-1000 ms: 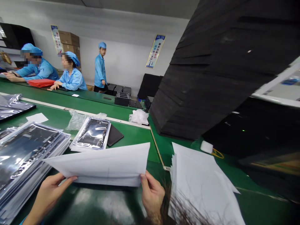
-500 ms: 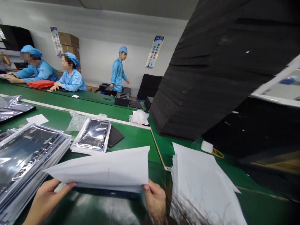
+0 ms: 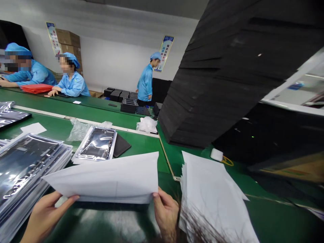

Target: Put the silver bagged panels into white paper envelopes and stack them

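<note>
I hold a white folded sheet of paper level above the green table. My left hand pinches its near left corner, thumb along the edge. My right hand grips its near right corner with the fingers closed on it. To the right of that hand lies a stack of white sheets. At my left is a pile of shiny silver bags with dark panels inside.
A single bagged panel lies beside a dark flat pad. A tall leaning stack of black foam sheets rises at the right. Two seated co-workers in blue work across the belt; a third stands farther back by black trays.
The standing co-worker has walked to the right along the back wall. The sheet in my hands has barely moved; my view has shifted a little to the right.
</note>
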`<action>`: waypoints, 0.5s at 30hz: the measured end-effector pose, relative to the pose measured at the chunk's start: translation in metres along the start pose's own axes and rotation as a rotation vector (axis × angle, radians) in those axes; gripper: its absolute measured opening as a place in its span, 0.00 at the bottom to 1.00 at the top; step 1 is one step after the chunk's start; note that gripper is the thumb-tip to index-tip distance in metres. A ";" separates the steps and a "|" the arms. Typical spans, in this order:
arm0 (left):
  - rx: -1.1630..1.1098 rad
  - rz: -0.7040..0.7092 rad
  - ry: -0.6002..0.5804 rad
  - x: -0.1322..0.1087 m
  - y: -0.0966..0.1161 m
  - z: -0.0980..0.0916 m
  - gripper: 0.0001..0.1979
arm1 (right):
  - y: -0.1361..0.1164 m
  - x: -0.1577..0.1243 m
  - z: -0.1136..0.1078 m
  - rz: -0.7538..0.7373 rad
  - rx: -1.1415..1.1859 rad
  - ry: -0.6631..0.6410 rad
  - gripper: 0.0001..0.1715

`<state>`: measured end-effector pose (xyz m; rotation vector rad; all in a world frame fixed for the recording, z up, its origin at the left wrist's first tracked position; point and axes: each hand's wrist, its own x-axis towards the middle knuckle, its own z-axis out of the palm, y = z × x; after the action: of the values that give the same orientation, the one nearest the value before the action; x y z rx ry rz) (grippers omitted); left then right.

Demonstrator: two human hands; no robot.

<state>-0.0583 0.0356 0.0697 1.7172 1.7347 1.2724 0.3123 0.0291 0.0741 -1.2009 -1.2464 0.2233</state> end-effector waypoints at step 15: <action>0.108 -0.050 0.115 -0.004 0.004 -0.008 0.28 | 0.010 -0.010 0.008 0.005 -0.050 -0.073 0.21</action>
<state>-0.0615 0.0286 0.0752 1.6767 1.9322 1.3011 0.3070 0.0306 0.0588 -1.2481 -1.3195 0.2426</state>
